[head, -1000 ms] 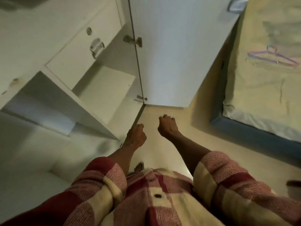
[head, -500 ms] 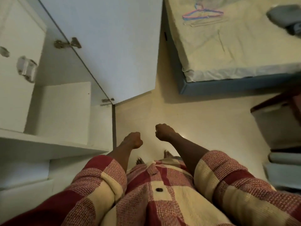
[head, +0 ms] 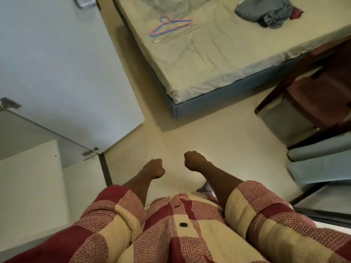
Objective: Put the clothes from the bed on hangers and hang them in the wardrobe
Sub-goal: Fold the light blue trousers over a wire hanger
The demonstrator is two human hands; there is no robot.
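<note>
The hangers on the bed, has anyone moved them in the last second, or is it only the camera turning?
No, as far as I can tell. The hangers lie in the same spot on the bed sheet, by the same wrinkles. Only the view has swung toward the bed.

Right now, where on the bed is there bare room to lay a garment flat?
Free: the sheet of the bed between the hangers and the near foot edge, and the strip between hangers and the grey clothes pile. Crowded: the far right corner under that pile, and the hanger cluster by the left edge.
</note>
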